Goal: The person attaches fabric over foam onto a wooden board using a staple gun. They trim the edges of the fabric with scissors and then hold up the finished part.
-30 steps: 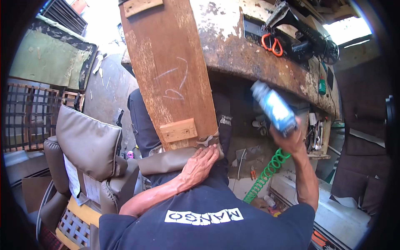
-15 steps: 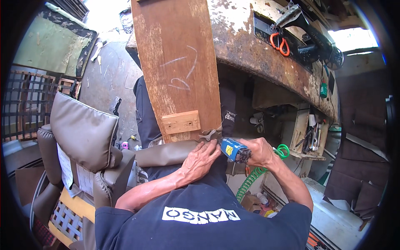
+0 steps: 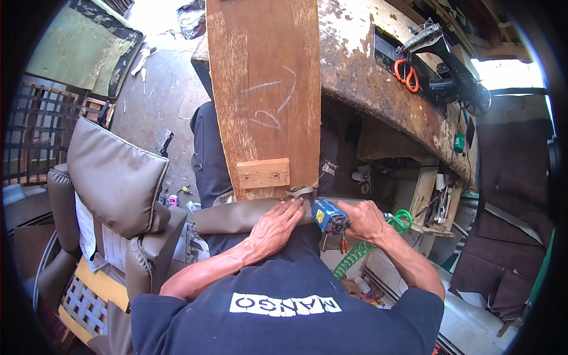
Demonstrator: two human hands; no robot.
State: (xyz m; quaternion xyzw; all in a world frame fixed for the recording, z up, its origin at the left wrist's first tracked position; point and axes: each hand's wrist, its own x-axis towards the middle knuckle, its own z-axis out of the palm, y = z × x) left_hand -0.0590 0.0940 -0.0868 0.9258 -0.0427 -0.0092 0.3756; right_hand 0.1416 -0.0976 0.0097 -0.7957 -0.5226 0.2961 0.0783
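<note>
"Blue air stapler (image 3: 329, 216) came down beside five-o'clock corner of plywood board (image 3: 266, 106) since a second ago. Grip?"

"Right hand (image 3: 365, 221) curled round stapler; left hand (image 3: 274, 231) flat, fingers straight, on brown leatherette (image 3: 231, 217), six o'clock."

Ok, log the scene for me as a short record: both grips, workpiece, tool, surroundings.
Left grip: fingers extended, laid on the brown cover
Right grip: closed around the blue tool
Tool nose: at the cover's right end; contact unclear
Workpiece: wooden board, its near end at the cover, small wood block on its face
Hose: green coil near right wrist
Left side: brown padded chair
Bench, upper right: sewing machine, orange-handled scissors
</note>
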